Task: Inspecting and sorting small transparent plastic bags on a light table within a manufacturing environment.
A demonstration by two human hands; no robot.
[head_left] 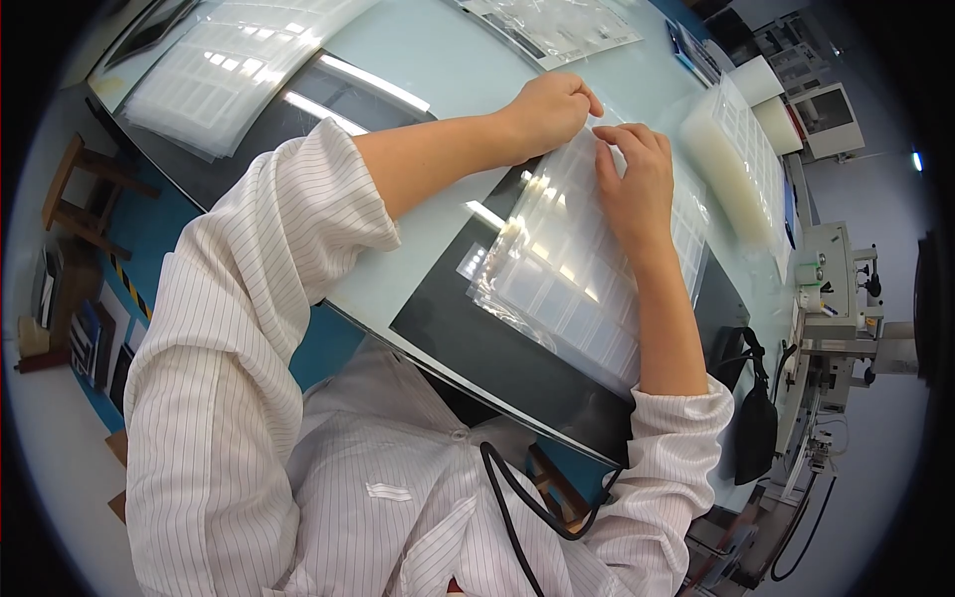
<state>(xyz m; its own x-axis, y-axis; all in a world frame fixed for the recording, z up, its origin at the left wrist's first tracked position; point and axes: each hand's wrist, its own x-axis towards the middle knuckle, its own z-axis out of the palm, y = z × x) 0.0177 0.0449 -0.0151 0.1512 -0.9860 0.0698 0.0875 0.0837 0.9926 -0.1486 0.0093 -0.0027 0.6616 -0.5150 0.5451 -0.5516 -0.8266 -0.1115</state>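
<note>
— Clear plastic, item one: a gridded sheet (582, 264) of small pale rectangles under glossy film, lying on the dark mat (477, 348) at the worktop's (428, 70) near edge. How do I log its handling?

— Light, thin and floppy, I judge; the film looks slick and would crease if bent sharply. Best taken at its far edge, where both hands already are.

— Left hand (549, 107)?

— Curled at the sheet's far edge, fingers (582, 95) drawn together, tips seemingly pinching at something there. I cannot tell what, if anything, sits between them.

— Right hand (637, 184)?

— Resting flat along the sheet, fingers (627, 139) slightly bent and close together, tips pressing the film beside the left hand. It holds nothing.

— Other stock?

— Similar sheets (224, 70) at the far left corner, a stack of clear trays (736, 159) along the right edge, a black pouch (754, 418) hanging off the near right corner.
</note>
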